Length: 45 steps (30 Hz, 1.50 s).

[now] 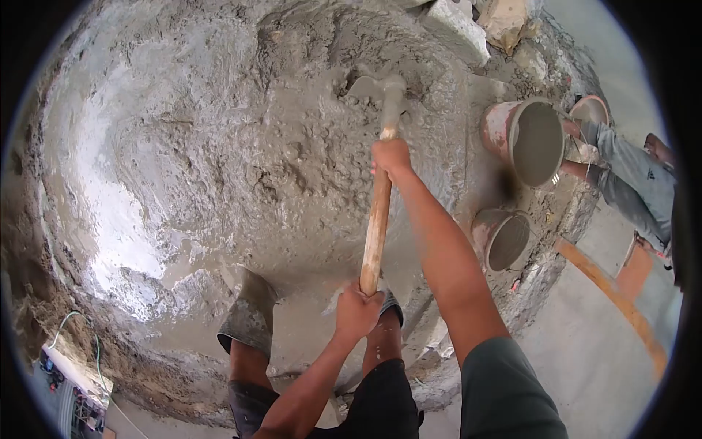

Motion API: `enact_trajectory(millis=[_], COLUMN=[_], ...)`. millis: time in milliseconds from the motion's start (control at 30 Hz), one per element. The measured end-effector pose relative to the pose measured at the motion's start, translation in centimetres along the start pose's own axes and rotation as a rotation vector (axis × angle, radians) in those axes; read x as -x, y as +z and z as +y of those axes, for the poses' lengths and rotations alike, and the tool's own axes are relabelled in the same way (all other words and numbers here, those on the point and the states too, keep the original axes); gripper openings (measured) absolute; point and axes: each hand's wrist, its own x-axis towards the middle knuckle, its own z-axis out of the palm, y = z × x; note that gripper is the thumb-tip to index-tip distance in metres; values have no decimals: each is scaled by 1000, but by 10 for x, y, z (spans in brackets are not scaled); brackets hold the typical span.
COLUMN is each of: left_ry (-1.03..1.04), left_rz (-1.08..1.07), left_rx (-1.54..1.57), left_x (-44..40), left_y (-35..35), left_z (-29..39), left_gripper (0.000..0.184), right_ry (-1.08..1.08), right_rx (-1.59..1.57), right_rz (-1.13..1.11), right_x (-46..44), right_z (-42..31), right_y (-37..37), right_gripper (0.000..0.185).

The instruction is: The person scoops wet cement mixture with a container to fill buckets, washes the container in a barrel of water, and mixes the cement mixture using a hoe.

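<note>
A hoe (376,219) with a pale wooden handle lies angled over wet grey mortar (292,146). Its mud-coated metal head (369,88) is partly sunk in the mix. My left hand (358,313) is wrapped round the handle's near end, close to my knees. Farther up, my right hand (392,157) grips the same handle below the metal socket. Both hands are closed. My boots (250,307) stand in the mortar at the pool's near side, caked in grey.
On the right stand a bucket (504,132) full of grey mix and a smaller bucket (482,233), also filled. Another person's hands and legs (632,183) are beside them. Stone blocks (461,29) lie at the top; a wooden strip (614,293) lies lower right.
</note>
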Motion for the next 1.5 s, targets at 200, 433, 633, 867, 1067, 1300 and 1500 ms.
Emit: enact_trajectory(millis=[200, 433, 633, 867, 1067, 1300, 1500], left_ry=[-342, -100, 235, 402, 197, 115, -112], left_rz=[-167, -134, 84, 164, -139, -231, -240], left_rx=[-136, -499, -684, -859, -707, -826, -990], left_x=[122, 177, -60, -210, -152, -74, 43], left_y=[-77, -107, -86, -14, 42, -35, -117], left_z=[-124, -263, -180, -8, -33, -42, -69], left_gripper=[20, 23, 16, 21, 20, 22, 20], right_ry=[88, 157, -79, -263, -22, 271, 469], right_rx=[-137, -666, -1076, -1113, -753, -852, -911], right_rz=[15, -23, 43, 54, 110, 10, -167], right_x=[179, 287, 162, -62, -90, -31, 99], right_z=[102, 213, 68, -34, 27, 103, 175], right_y=[43, 62, -3, -75, -93, -34, 37], right_gripper=[19, 10, 15, 12, 11, 14, 15])
